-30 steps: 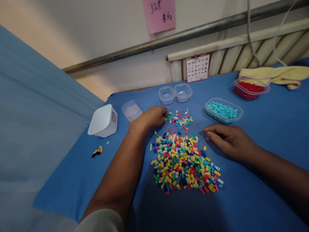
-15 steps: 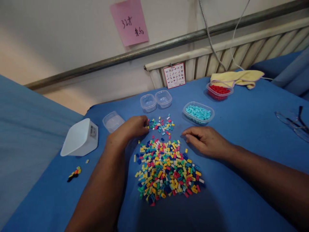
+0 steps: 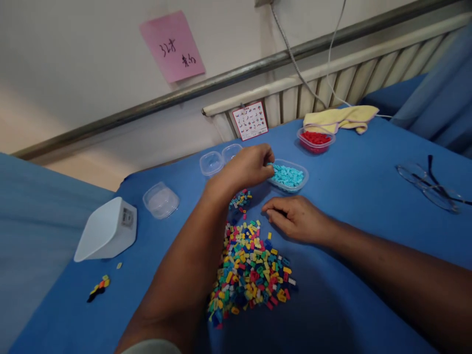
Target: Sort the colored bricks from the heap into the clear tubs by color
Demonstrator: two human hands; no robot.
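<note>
A heap of small mixed-colour bricks (image 3: 252,268) lies on the blue cloth (image 3: 354,255). My left hand (image 3: 247,167) is raised at the rim of the clear tub of light-blue bricks (image 3: 289,176), fingers pinched together; what they pinch is too small to see. A smaller scatter of bricks (image 3: 240,200) lies under that arm. My right hand (image 3: 295,219) rests palm down on the cloth beside the heap, fingers loosely curled, holding nothing visible.
Two empty clear tubs (image 3: 217,160) stand behind my left hand, a lidded tub (image 3: 161,200) and a white scoop-shaped bin (image 3: 106,230) to the left. A tub of red bricks (image 3: 315,139), a yellow cloth (image 3: 341,118), glasses (image 3: 427,184) and a few loose bricks (image 3: 98,287) are around.
My left hand lifted from the small scatter and moved right to the light-blue brick tub. The camera swung right and tilted. My right hand stayed put.
</note>
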